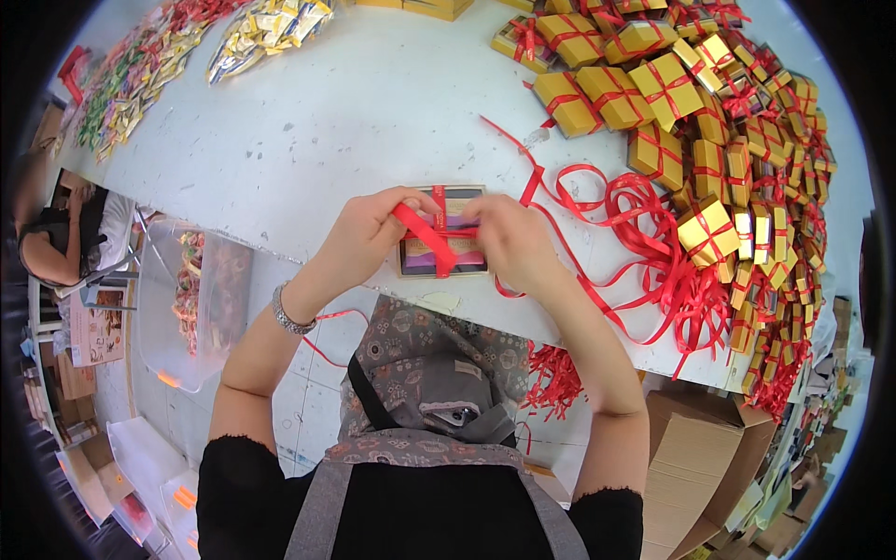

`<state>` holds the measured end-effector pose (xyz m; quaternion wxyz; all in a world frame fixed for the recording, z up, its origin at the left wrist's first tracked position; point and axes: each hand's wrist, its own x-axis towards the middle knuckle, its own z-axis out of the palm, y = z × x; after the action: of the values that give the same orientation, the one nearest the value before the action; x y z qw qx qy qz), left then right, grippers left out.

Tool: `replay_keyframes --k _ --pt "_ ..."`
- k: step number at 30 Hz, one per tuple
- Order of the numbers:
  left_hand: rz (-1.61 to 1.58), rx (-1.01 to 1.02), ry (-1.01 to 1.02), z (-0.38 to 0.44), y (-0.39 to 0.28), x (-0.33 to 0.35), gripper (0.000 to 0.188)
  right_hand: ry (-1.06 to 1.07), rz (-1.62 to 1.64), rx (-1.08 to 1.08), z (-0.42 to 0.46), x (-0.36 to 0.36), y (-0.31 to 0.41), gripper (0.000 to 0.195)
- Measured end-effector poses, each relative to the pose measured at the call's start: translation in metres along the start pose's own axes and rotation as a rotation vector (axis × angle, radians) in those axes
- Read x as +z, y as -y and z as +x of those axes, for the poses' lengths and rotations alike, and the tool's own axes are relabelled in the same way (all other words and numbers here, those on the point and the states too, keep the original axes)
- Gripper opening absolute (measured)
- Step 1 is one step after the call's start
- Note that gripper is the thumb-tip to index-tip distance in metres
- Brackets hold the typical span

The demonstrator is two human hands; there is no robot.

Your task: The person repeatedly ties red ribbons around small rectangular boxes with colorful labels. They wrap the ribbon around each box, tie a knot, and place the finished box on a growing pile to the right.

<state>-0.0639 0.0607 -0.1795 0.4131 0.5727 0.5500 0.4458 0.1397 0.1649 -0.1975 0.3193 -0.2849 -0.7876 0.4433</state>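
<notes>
Before me at the table's near edge lies a small box (409, 269) with a see-through top. Wrapped pieces with purple and pale labels show inside it. Red ribbon (439, 203) bearing printing crosses the box both ways. My left hand (367, 231), at the box's left side, pinches a loop of this ribbon between thumb and fingers; the loop slants down over the middle of the box. My right hand (514, 241) is motion-blurred over the box's right side, fingers curled beside the ribbon crossing. Whether they grip ribbon is hidden by the blur.
Loose red ribbon (633, 203) coils to the right. Beyond it, gold boxes (665, 87) tied with ribbon are heaped. Wrapped sweets (269, 31) lie far left. Below the table stand a clear plastic bin (231, 280) and a cardboard box (689, 455). Another person (59, 241) sits at left.
</notes>
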Motion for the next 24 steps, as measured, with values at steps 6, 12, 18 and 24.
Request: replay_keyframes --k 6,12,18,24 --pt "-0.149 -0.186 0.045 0.009 0.009 -0.012 0.025 0.192 -0.47 -0.679 0.004 -0.004 0.003 0.01" --pt "0.205 0.012 -0.475 0.007 0.011 -0.019 0.033 0.376 -0.868 -0.698 0.012 -0.015 0.023 0.01" --pt "1.007 0.334 0.02 -0.018 -0.015 -0.023 0.033 0.474 -0.837 -0.697 0.015 -0.019 0.022 0.012" --pt "0.487 -0.098 0.34 -0.004 -0.023 -0.038 0.015 0.326 -0.683 -0.673 0.012 -0.015 0.018 0.022"
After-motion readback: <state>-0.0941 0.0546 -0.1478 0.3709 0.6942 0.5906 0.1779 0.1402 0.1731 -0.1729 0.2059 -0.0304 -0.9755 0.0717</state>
